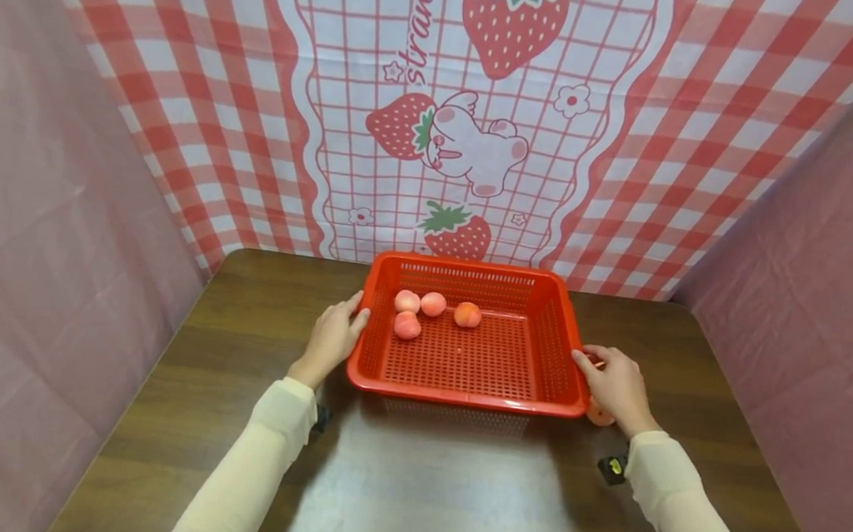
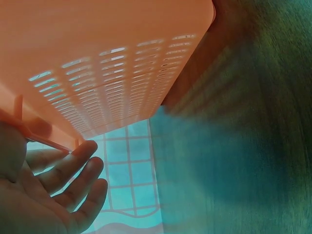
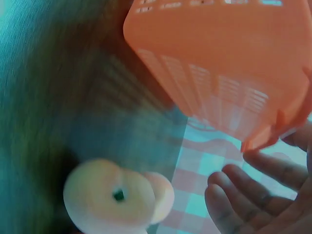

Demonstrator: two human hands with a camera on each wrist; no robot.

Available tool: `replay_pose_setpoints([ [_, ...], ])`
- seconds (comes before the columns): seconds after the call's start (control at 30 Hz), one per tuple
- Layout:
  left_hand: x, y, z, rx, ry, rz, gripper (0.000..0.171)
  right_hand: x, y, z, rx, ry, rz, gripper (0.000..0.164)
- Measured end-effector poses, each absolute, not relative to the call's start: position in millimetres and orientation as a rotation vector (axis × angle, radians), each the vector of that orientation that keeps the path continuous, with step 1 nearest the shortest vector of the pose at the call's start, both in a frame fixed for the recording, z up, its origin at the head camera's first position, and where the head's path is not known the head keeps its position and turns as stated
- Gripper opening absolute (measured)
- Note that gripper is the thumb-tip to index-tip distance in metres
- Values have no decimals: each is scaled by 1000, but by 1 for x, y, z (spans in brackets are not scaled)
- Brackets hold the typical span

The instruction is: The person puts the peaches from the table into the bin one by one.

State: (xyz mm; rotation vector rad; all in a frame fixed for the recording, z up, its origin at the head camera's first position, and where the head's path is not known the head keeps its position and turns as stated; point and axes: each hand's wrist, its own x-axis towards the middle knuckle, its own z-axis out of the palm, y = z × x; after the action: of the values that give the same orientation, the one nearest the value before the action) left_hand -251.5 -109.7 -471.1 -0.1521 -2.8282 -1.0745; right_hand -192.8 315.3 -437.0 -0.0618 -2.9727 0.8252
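Observation:
A red plastic basket point(image 1: 453, 400) with slotted walls is between my two hands at the back of the table. Several pinkish peaches point(image 1: 407, 325) lie inside it, grouped toward its left half. My left hand point(image 1: 332, 338) grips the left rim; in the left wrist view its fingertips point(image 2: 87, 147) reach under the rim's edge. On the other side my right hand point(image 1: 618, 388) holds the right rim, thumb on top and fingers below. Outside the basket, close under the right hand, is a peach point(image 1: 599, 413); the right wrist view shows this peach point(image 3: 109, 197) with another behind it.
The brown wooden table point(image 1: 184, 381) carries a bright light reflection in front of the basket. A red checked strawberry cloth point(image 1: 483, 120) hangs right behind the basket. Pink curtains point(image 1: 58, 270) close off both sides.

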Motion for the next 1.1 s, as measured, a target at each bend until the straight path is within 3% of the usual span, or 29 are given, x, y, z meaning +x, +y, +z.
replay_pose_setpoints([
  [0.33, -251, -109, -471, -152, -2818, -1061, 48, -199, 330, -428, 125, -3075, 738, 48],
  [0.53, -251, -109, -471, -153, -2825, -1076, 48, -203, 341, -426, 220, -3074, 684, 38],
  [1.1, -249, -109, -471, -171, -2803, -1067, 48, -202, 372, -429, 152, -3043, 648, 36],
])
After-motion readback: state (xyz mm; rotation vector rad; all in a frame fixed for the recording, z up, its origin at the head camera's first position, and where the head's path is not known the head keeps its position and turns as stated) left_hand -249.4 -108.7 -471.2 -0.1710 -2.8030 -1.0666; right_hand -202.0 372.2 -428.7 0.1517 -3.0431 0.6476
